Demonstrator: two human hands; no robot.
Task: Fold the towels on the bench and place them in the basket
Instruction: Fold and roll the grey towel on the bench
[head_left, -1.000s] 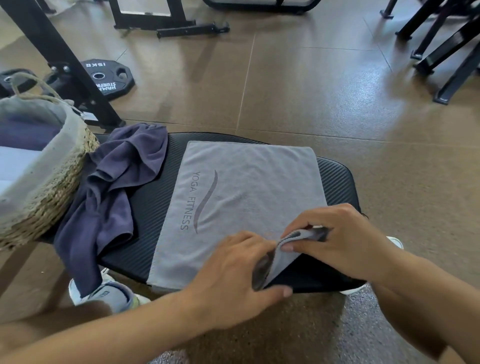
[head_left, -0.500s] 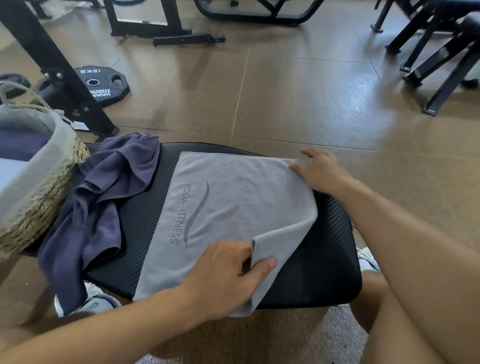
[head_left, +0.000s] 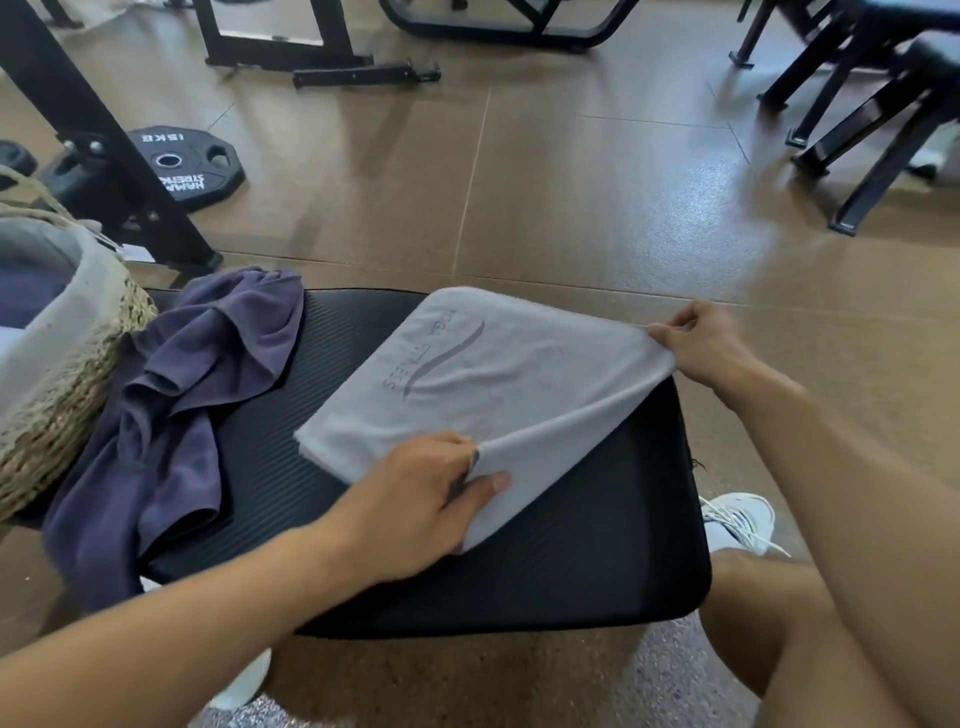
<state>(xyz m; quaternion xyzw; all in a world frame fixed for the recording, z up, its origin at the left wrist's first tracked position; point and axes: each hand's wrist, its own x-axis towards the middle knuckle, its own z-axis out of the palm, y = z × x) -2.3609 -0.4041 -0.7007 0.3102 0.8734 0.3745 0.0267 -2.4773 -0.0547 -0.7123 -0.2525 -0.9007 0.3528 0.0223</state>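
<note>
A grey towel (head_left: 498, 374) with a printed logo lies on the black padded bench (head_left: 597, 561), its right side lifted off the pad. My left hand (head_left: 421, 499) pinches the near right corner. At the far right corner, my right hand (head_left: 701, 343) grips the raised edge. A crumpled dark purple towel (head_left: 171, 415) sits at the bench's left end and hangs over its near side. The woven basket (head_left: 67, 395) with a grey liner stands at the far left, with folded cloth inside.
A black weight plate (head_left: 187, 166) lies on the brown floor beyond the bench, beside a black rack leg (head_left: 104, 150). More black equipment frames stand at the back and at the right. My white shoes show below the bench.
My right hand went from the near corner to the far right corner. Both hands now lift the grey towel's right side and carry it leftward, so the towel's left edge has shifted right.
</note>
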